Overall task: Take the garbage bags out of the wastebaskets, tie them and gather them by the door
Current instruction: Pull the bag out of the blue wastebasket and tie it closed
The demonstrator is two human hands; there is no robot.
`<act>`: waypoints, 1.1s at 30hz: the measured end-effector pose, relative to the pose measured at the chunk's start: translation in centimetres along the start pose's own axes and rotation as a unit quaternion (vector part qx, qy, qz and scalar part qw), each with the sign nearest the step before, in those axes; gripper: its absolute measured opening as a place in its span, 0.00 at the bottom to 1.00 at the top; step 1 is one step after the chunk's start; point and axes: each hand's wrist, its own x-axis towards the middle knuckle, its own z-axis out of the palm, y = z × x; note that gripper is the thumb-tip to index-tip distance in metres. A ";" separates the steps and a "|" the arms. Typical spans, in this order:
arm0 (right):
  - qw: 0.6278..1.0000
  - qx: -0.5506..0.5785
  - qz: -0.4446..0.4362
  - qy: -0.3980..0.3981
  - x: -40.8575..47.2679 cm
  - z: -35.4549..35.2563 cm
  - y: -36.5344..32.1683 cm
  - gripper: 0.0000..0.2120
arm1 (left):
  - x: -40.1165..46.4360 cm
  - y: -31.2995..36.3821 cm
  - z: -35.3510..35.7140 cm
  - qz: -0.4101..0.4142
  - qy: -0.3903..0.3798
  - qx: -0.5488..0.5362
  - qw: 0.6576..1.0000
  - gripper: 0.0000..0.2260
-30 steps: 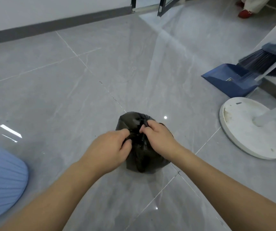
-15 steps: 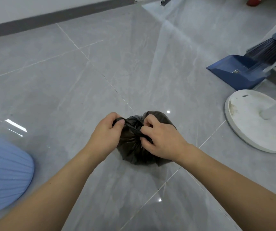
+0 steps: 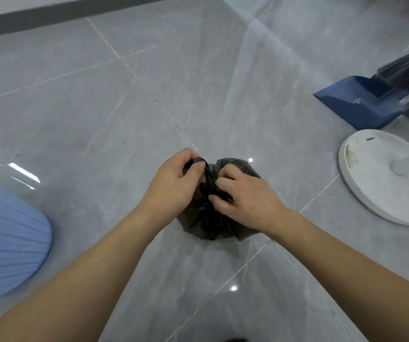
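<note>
Our left hand (image 3: 174, 183) and right hand (image 3: 243, 196) pinch the small black plastic garbage bag (image 3: 208, 223) beneath them; knot unfinished, we judge, carrying doorward remains.

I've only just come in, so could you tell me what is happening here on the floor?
A person is tying up a small black garbage bag that sits on the grey tiled floor. The left hand pinches a strip of the bag's neck, and the right hand grips the gathered plastic beside it; whether the knot is finished cannot be told. A light blue wastebasket is at the left, and a blue dustpan and a white round stand base at the right.
</note>
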 end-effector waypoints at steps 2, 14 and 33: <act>0.999 0.011 0.020 -0.025 0.1 -0.1 0.2 0.17 | -0.1 0.0 0.0 -0.012 0.004 -0.035 0.999 0.07; 0.982 0.164 0.067 -0.059 -0.2 -0.5 0.4 0.15 | 0.7 -0.5 -0.4 -0.098 -0.017 -0.067 0.993 0.09; 0.900 0.385 0.197 -0.061 0.3 -0.2 0.9 0.09 | -0.1 -3.7 1.6 -0.015 -0.062 0.113 0.992 0.08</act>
